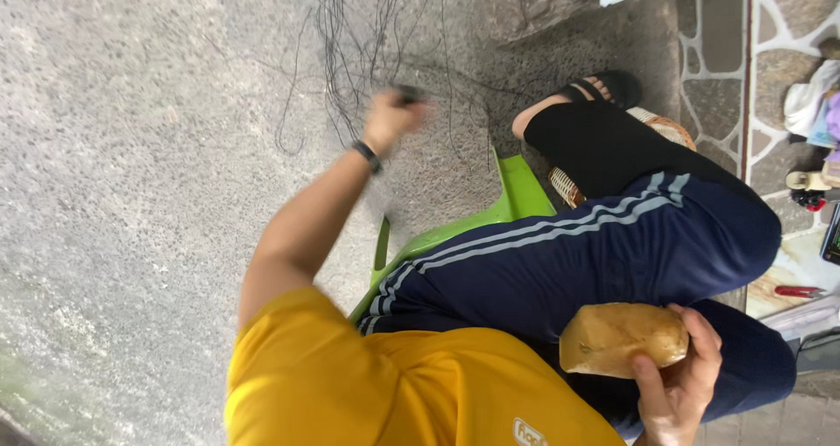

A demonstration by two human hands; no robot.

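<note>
Head view, single frame, the picture turned sideways.

Item 1: left hand [391, 116], arm stretched out over the speckled grey concrete floor [131, 192], black band at the wrist. Fingers closed around a small dark object (blurred, kind not readable), from which thin black tangled threads [350, 35] spread across the floor; the raised arm looks to be drawing them taut.

Item 2: right hand [678, 376], near the lower edge of the picture, fingers curled under a rounded golden-brown crusty bread roll [621, 337], cupping it above the lap, clear of the floor.

Item 3: lime-green plastic chair [516, 203], seat edge showing beneath the dark blue striped trousers.

Item 4: red-handled tool [798, 292] lying on the paving near the right edge, untouched, well apart from both hands.
</note>
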